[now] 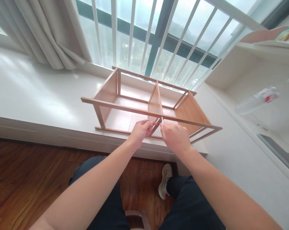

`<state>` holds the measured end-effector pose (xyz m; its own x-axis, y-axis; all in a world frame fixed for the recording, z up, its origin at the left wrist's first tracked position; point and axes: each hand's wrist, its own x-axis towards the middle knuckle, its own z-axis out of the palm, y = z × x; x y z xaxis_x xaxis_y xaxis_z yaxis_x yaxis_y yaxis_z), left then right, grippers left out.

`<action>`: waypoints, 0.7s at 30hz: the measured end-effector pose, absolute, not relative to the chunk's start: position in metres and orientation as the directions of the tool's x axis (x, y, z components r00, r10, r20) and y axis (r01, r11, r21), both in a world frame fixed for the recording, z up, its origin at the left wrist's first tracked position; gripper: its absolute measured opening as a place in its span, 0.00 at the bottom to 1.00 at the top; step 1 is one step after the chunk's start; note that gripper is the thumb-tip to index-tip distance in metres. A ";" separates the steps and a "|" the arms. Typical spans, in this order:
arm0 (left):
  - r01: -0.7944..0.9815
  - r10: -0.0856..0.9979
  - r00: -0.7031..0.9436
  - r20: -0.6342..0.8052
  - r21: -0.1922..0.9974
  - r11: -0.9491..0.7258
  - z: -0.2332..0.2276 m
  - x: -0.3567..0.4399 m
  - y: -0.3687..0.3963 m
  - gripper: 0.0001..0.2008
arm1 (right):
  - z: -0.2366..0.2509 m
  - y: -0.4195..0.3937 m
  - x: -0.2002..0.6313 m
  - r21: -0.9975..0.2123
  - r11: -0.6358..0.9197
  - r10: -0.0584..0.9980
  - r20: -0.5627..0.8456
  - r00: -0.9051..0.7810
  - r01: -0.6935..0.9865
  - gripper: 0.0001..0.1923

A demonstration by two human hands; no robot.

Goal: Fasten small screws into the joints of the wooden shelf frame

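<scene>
Head view: both hands, left and right, pinch a small screw at the wooden shelf frame's front rail. Seat it squarely before turning.

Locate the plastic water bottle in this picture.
In the head view, the water bottle lies on its side on the white shelf at far right, right of the wooden rack.

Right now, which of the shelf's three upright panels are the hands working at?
The middle panel. Both the left hand and right hand meet at its front edge, where it joins the front rail; the end panels stand untouched.
</scene>
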<state>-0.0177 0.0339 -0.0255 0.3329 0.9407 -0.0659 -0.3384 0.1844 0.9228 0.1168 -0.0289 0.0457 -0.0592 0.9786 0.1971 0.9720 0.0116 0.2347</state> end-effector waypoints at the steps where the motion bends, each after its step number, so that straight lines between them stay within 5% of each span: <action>1: -0.307 0.943 0.327 -0.063 0.936 0.170 -0.027 -0.017 0.035 0.13 | 0.047 -0.029 0.116 0.244 0.012 0.981 0.186 -0.059 0.970 0.20; 14: 0.115 0.955 0.222 0.199 0.967 -0.228 -0.054 0.012 0.052 0.17 | 0.054 -0.025 0.112 0.231 -0.023 0.988 0.154 -0.013 0.973 0.19; 21: 0.241 0.942 0.210 0.261 0.920 -0.308 -0.047 0.015 0.054 0.09 | 0.049 -0.026 0.118 0.177 -0.011 0.982 0.187 -0.023 0.984 0.20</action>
<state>0.0152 0.0538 -0.0467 0.2097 0.9424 0.2605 0.2405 -0.3080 0.9205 0.1184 -0.0261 0.0487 -0.0231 0.9820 0.1873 0.9841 -0.0107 0.1773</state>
